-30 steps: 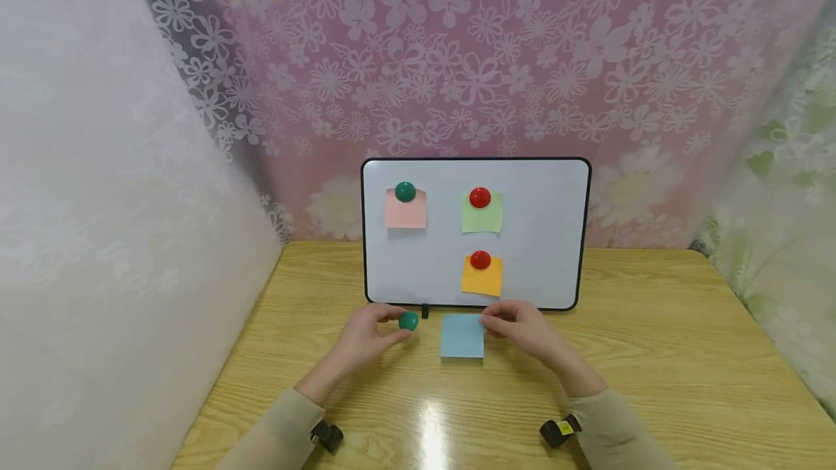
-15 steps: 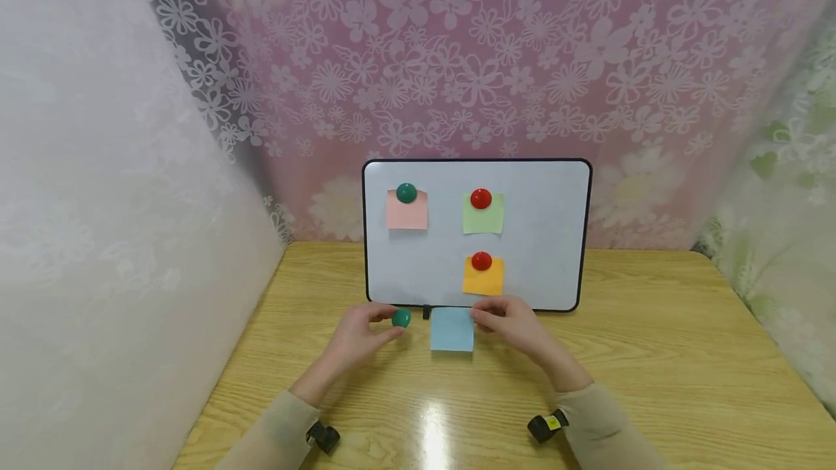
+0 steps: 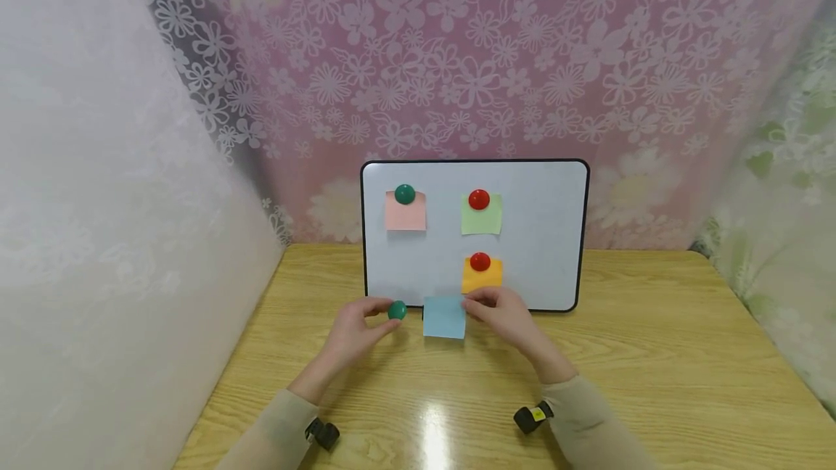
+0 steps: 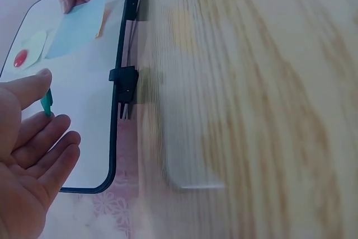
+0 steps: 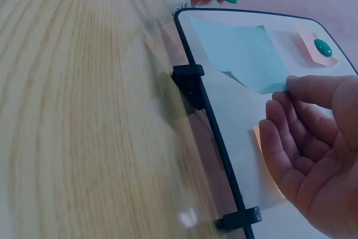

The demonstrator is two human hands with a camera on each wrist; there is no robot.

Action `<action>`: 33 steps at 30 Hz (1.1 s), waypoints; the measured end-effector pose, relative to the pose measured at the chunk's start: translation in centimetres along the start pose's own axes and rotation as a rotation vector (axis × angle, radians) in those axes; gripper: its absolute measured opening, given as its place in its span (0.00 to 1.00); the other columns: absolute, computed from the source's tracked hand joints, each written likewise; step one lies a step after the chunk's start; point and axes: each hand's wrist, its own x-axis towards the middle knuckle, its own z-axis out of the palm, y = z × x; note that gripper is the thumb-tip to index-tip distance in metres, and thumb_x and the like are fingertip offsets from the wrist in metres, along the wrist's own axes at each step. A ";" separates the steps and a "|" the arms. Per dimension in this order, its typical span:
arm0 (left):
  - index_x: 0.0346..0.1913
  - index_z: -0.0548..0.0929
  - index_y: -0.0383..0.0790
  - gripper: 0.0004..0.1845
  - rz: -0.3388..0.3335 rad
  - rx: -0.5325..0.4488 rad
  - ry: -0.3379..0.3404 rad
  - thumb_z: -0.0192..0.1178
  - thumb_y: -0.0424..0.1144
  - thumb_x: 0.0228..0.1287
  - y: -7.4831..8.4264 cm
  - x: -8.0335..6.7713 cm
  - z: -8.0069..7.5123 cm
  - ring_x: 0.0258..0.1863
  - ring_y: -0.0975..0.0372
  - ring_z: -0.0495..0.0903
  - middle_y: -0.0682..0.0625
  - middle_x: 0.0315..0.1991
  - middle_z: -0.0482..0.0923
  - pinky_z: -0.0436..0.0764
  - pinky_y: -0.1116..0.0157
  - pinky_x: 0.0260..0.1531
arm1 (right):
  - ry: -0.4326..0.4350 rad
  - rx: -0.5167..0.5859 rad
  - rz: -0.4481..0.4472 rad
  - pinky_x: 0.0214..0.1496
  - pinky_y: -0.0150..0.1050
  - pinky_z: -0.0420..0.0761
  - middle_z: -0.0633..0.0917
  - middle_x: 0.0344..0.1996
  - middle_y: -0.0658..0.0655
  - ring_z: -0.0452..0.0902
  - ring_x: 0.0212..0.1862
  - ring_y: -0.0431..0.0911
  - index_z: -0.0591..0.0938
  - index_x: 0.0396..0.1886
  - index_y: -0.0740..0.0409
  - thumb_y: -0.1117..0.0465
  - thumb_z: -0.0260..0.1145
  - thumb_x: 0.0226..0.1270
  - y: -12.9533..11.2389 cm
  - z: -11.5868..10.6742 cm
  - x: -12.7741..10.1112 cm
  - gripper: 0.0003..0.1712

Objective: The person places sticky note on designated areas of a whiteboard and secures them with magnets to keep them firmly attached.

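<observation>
A whiteboard (image 3: 542, 238) stands upright at the back of the wooden table (image 3: 653, 354). On it a green magnet (image 3: 404, 194) pins a pink note (image 3: 405, 216), and red magnets (image 3: 479, 199) pin a green note (image 3: 481, 220) and an orange note (image 3: 482, 278). My left hand (image 3: 355, 332) pinches a loose green magnet (image 3: 396, 310) just before the board's lower edge. My right hand (image 3: 503, 318) pinches the right edge of a blue note (image 3: 444, 317) (image 5: 240, 54), lifted off the table in front of the board's bottom.
Floral lace curtains (image 3: 457, 56) close in the back and both sides. Black clip feet (image 5: 190, 79) hold the board's bottom edge. Bare board surface lies below the pink note and at the right. Wrist cameras (image 3: 532, 418) sit on both sleeves.
Both hands moved away from me and slightly left toward the board. The blue note rose from lying on the table to the board's lower edge; the green magnet went along with my left hand.
</observation>
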 end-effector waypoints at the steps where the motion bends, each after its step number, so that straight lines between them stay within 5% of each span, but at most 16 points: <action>1: 0.57 0.90 0.45 0.16 -0.005 0.004 0.002 0.76 0.40 0.68 -0.1 0.0 0.0 0.54 0.52 0.87 0.53 0.52 0.88 0.85 0.49 0.57 | 0.010 -0.009 0.001 0.48 0.39 0.84 0.90 0.40 0.53 0.83 0.42 0.47 0.90 0.50 0.59 0.53 0.72 0.77 -0.2 0.1 0.1 0.14; 8: 0.59 0.89 0.42 0.19 -0.034 -0.023 0.027 0.77 0.40 0.67 -0.1 0.2 -0.3 0.54 0.54 0.87 0.51 0.53 0.88 0.85 0.47 0.57 | 0.040 -0.044 -0.008 0.47 0.40 0.84 0.90 0.42 0.53 0.85 0.44 0.48 0.90 0.49 0.60 0.54 0.72 0.77 -0.9 0.5 0.6 0.14; 17: 0.59 0.89 0.40 0.19 0.016 -0.036 0.079 0.77 0.39 0.67 -0.3 0.4 -0.4 0.55 0.50 0.87 0.48 0.54 0.88 0.85 0.44 0.55 | 0.062 -0.030 -0.019 0.47 0.40 0.86 0.90 0.41 0.53 0.87 0.44 0.53 0.91 0.49 0.61 0.55 0.72 0.76 -1.3 1.1 1.3 0.13; 33: 0.58 0.90 0.39 0.20 0.086 -0.009 0.151 0.77 0.42 0.67 -0.3 0.7 -1.0 0.55 0.43 0.85 0.45 0.53 0.88 0.84 0.42 0.55 | 0.093 -0.085 -0.022 0.45 0.39 0.83 0.90 0.38 0.50 0.83 0.41 0.45 0.91 0.48 0.58 0.54 0.72 0.77 -1.8 1.9 1.9 0.12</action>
